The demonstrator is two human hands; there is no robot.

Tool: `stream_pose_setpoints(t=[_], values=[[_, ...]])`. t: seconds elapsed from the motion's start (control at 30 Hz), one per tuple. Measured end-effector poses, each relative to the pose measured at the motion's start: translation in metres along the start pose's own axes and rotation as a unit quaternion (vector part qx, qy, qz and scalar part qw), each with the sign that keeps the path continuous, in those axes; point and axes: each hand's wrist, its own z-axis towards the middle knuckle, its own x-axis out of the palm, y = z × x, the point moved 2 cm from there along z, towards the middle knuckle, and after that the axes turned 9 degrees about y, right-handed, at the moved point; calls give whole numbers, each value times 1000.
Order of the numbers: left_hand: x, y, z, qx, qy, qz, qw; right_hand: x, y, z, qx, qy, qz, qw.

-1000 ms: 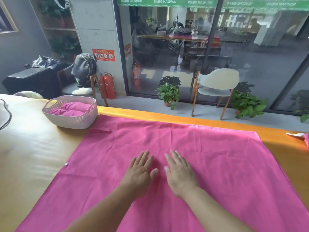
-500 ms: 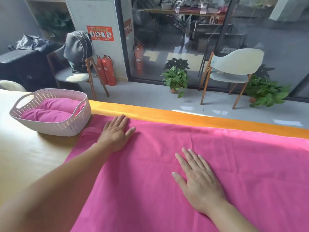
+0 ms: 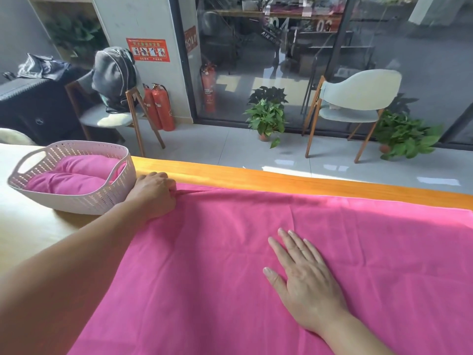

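- Since half a second ago, your left hand (image 3: 153, 193) has slid off the flat of the cloth to its far-left corner and curled up there. Your right hand (image 3: 304, 280) has hardly shifted.
- The table (image 3: 281, 179) carries everything, and its orange far edge runs left to right just behind the cloth.
- The pink cloth (image 3: 204, 265) lies spread flat over the middle and right of the table. Its long axis follows the far edge, and it runs out of view at the right and near sides.
- The basket (image 3: 76, 198) stands at the table's far-left, holding a folded pink cloth (image 3: 76, 175). It sits just beside your left hand; you cannot tell whether they touch.
- Your left hand pinches the spread cloth's far-left corner, fingers curled, and a small raised pleat (image 3: 194, 192) runs from the pinch toward the right.
- Your right hand presses flat on the middle of the cloth, fingers straight and slightly fanned, well apart from the corner, nearer you and to its right.
- The rest of the cloth lies right of and nearer than your pinch, so any fold probably travels that way. Your flat right hand sits in that path, and the basket crowds the left.
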Motion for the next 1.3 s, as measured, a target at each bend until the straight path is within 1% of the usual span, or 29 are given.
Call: stream_pose_setpoints(t=[0.07, 0.13, 0.2, 0.3, 0.43, 0.5, 0.57, 0.63, 0.7, 0.77, 0.8, 0.87, 0.93, 1.0, 1.07, 1.17, 1.23, 1.3], values=[[-4, 3, 2, -5, -7, -40, 999, -1, 0, 0, 2, -3, -7, 1000], [-10, 4, 4, -29, -11, -99, 995, -1, 0, 0, 0, 4, -9, 1000], [-14, 5, 6, -57, -34, -127, 990, -1, 0, 1, -1, 9, -8, 1000], [-11, 3, 10, -77, -72, -134, 985, -1, 0, 1, -3, 10, -10, 1000], [6, -3, 17, -93, -73, -151, 981, -1, 0, 1, -1, 13, -5, 1000], [8, -10, 15, -102, -107, -146, 978, 0, 0, 1, 0, 19, -4, 1000], [7, -26, 4, -92, -155, -122, 976, -3, 1, 0, -6, 32, 9, 999], [5, -54, -12, -59, -178, -117, 975, -7, 1, 2, -11, 39, 34, 999], [9, -90, -31, -20, -151, -143, 978, -14, 6, 8, 2, 41, 73, 997], [23, -125, -46, 22, -95, -147, 984, -21, 15, 22, 14, 11, 107, 994], [32, -139, -52, 40, -64, -139, 987, -21, 18, 30, 14, 11, 110, 994], [49, -151, -57, 55, -7, -108, 993, -20, 22, 47, 11, 36, 92, 995], [58, -150, -55, 54, 22, -85, 995, -18, 10, 60, 20, 59, 63, 996], [59, -149, -52, 53, 28, -70, 996, -18, -19, 68, 46, 68, 34, 996], [59, -149, -52, 56, 25, -64, 996, -24, -55, 71, 101, 77, 11, 992], [60, -148, -53, 59, 14, -61, 996, -37, -91, 61, 181, 67, 21, 981], [58, -147, -53, 57, -1, -69, 996, -40, -91, 42, 179, 30, 48, 982], [55, -147, -57, 66, -41, -83, 994, -37, -79, 13, 144, 9, 57, 988]])
